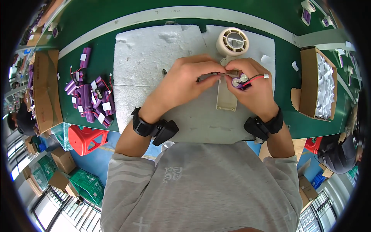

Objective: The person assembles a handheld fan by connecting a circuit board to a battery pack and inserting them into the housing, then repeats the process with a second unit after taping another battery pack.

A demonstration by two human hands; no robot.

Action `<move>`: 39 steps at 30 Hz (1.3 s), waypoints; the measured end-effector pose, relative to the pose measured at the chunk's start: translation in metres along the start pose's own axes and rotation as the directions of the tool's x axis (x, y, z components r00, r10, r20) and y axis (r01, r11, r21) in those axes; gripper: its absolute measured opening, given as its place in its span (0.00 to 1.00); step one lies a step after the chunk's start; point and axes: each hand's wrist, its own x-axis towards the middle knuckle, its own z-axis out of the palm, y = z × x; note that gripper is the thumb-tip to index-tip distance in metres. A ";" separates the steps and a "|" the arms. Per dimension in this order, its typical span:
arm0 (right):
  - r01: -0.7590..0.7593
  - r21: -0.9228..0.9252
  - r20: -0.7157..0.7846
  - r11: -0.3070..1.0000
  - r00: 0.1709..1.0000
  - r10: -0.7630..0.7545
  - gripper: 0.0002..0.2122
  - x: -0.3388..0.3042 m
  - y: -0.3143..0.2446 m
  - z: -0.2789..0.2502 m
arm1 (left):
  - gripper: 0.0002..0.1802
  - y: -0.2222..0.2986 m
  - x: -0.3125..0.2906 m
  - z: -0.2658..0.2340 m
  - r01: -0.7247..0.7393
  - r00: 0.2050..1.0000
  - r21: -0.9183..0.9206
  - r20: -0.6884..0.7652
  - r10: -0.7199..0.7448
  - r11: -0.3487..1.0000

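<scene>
My left hand (193,75) is closed around a slim dark metal tool (208,76), its tip close to my right fingertips; its exact kind is hard to make out. My right hand (255,83) is closed on a purple battery pack (235,82) with red and black wires and a white connector (266,76). Thumb and forefinger of both hands meet over a cream handheld fan, its round head (232,41) pointing away from me and its handle shell (227,98) toward me. My fingers hide the fan's neck and whatever is pinched between them.
White foam sheets (143,58) cover the middle of the green bench (293,85). To the left lies a heap of purple battery packs (91,96). A carton (307,83) of white paper pieces stands at right, another carton (46,85) at far left. A red stool (83,139) is below.
</scene>
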 end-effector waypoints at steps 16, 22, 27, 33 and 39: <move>-0.148 0.000 0.157 0.989 0.977 0.146 0.14 -0.002 -0.009 0.000 | 0.15 -0.006 -0.003 0.002 0.132 0.991 -0.213 0.010 -0.132 0.968; -0.178 -0.015 0.182 0.984 0.967 0.177 0.13 -0.002 -0.010 0.001 | 0.12 -0.001 -0.001 -0.011 0.161 0.981 -0.131 0.127 -0.144 0.978; -0.101 -0.071 0.192 0.992 0.975 0.113 0.14 -0.001 -0.013 0.002 | 0.12 -0.009 -0.005 -0.006 0.030 0.999 -0.114 0.034 -0.026 0.993; -0.112 -0.111 0.230 0.987 0.964 0.136 0.15 -0.006 -0.012 0.001 | 0.11 0.004 -0.006 -0.008 0.102 0.991 -0.060 0.095 -0.096 0.993; -0.056 -0.064 0.195 0.996 0.979 0.068 0.15 -0.004 -0.011 0.003 | 0.10 0.007 -0.006 0.006 0.209 0.978 -0.279 0.064 -0.199 0.937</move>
